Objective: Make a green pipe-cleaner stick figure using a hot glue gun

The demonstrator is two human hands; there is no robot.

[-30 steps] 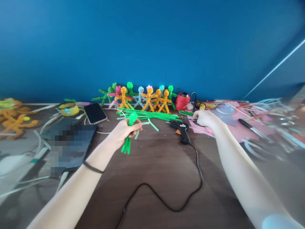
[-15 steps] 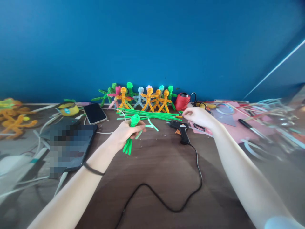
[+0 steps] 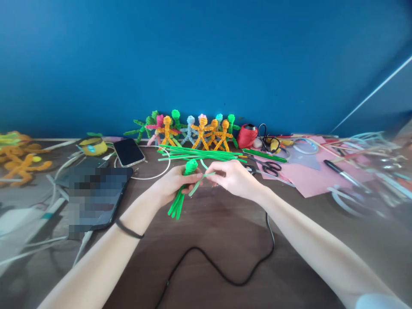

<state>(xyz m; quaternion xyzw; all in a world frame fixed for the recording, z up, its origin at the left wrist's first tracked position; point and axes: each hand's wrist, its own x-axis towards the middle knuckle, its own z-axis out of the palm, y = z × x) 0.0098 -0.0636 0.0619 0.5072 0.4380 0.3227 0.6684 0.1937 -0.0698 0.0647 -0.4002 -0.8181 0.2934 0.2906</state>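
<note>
My left hand (image 3: 172,182) is closed around a green pipe-cleaner figure (image 3: 191,166), its wound head up and several loose stems hanging below. Right beside it, my right hand (image 3: 240,180) pinches the end of a pale green pipe cleaner (image 3: 195,188) that juts out at the figure's side. Just behind the hands lies a pile of green pipe cleaners (image 3: 174,152). The glue gun is mostly hidden by my right hand and wrist; its black cord (image 3: 222,274) curves over the table.
Finished pipe-cleaner figures (image 3: 202,131) stand against the blue wall. To the left are a phone (image 3: 128,152) and a dark tablet (image 3: 109,201). Black scissors (image 3: 272,167), a red bundle (image 3: 247,136), pink paper (image 3: 309,180) and a marker (image 3: 341,171) lie to the right.
My right hand has come left from near the scissors to the figure and now grips the pale green pipe cleaner. My left hand has shifted slightly right and down with the figure.
</note>
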